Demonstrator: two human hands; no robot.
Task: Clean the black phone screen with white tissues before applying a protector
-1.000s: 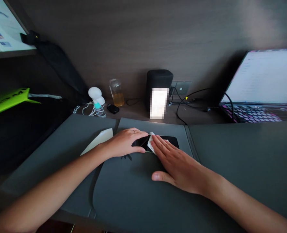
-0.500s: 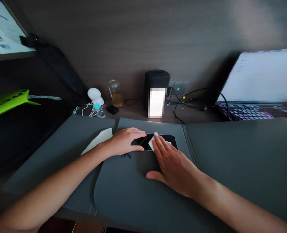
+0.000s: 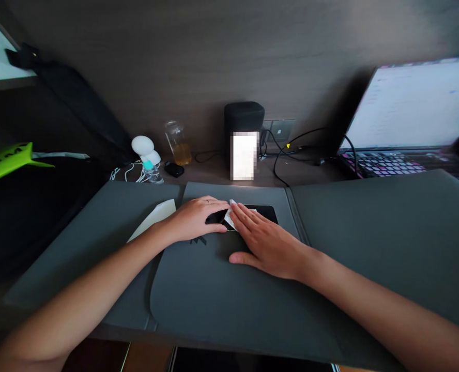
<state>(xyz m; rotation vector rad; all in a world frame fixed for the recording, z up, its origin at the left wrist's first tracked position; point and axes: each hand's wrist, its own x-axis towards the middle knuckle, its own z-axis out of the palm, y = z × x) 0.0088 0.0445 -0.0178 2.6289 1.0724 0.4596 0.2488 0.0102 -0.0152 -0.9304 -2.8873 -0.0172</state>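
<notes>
A black smartphone (image 3: 268, 211) lies flat on the grey folding mat (image 3: 214, 305). My left hand (image 3: 194, 218) grips its left end, thumb along the near edge and fingers along the far edge. My right hand (image 3: 266, 240) presses a folded white wipe (image 3: 229, 219) onto the screen under outstretched fingers, its thumb off to the near side. The wipe is mostly covered by those fingers, and both hands hide parts of the phone. A white sheet of paper (image 3: 155, 218) lies on the mat beside my left wrist.
Behind the mat stand a black speaker-like box (image 3: 245, 114), a glass of amber liquid (image 3: 182, 151), a small bottle (image 3: 152, 173), a white rounded device (image 3: 142, 145) and a black fob (image 3: 173, 169). Cables run toward the open laptop (image 3: 411, 111) at right. A black bag (image 3: 39, 212) is at left.
My right hand has slid left along the phone with the wipe, closer to my left hand. The left hand keeps its hold. The whole view has shifted slightly.
</notes>
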